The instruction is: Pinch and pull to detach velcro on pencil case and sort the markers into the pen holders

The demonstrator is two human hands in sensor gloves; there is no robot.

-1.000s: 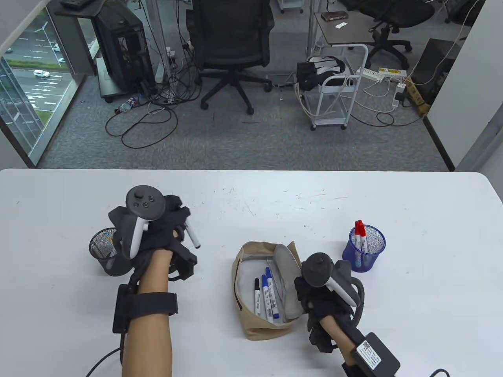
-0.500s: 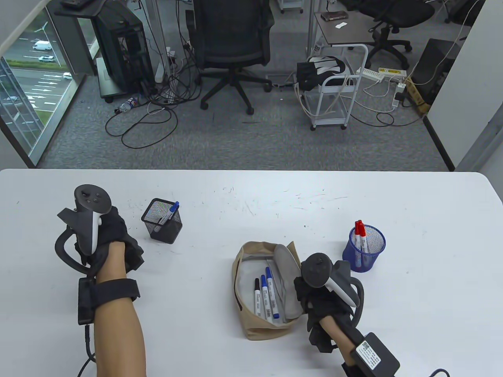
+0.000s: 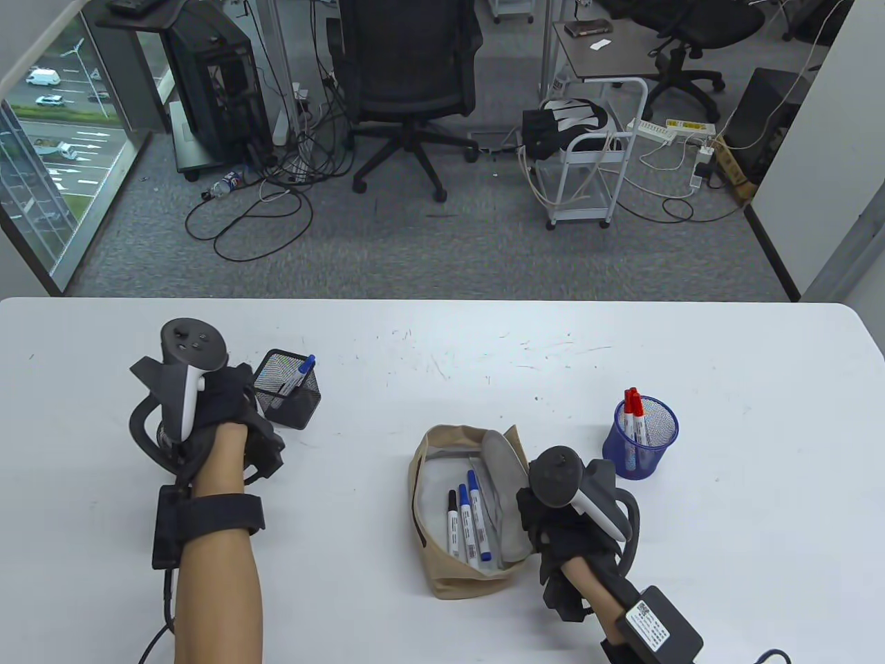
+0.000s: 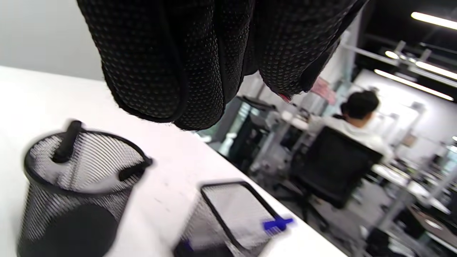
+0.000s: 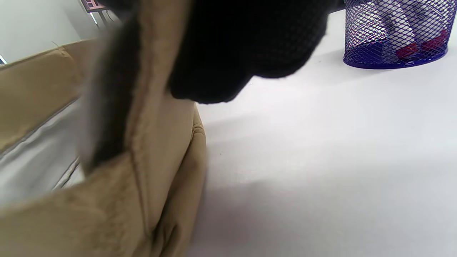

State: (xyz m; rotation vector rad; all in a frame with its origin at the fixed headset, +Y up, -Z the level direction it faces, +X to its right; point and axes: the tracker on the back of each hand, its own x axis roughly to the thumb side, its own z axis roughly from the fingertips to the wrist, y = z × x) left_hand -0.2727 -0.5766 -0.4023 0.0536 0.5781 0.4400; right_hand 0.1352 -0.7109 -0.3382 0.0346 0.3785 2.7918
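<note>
While the case is lying open, the sort is sitting partway done.

Case: tan pencil case (image 3: 456, 519) is lying low and centre of the table view, flap peeled back, velcro already apart.

Markers left: a black marker (image 3: 453, 523) and two blue markers (image 3: 473, 512) are lying side by side in the case, long axes running near-to-far, caps toward the top of the frame.

Holders: square black holder (image 3: 287, 391) at left centre is carrying one blue marker; blue holder (image 3: 646, 436) at right is carrying the red ones; a round black holder (image 4: 71, 185) with two black markers is showing only in the left wrist view, beside the square one.

Left hand (image 3: 221, 408): hanging just left of the square holder; its fingers (image 4: 157, 64) are hanging loosely together and holding nothing.

Right hand (image 3: 563, 529): sitting at the case's right edge; one fingertip (image 5: 242, 46) is lying against the flap fabric, seemingly holding the flap back; whether it is pinching I cannot tell, the glove is filling the view.

Key relation: the markers are lying right and below the left hand, well apart; the right hand is nearer, just beside the case, but looks occupied.

Judgement: the free left hand is likely making the next pick, reaching across to close its fingers across a barrel.
</note>
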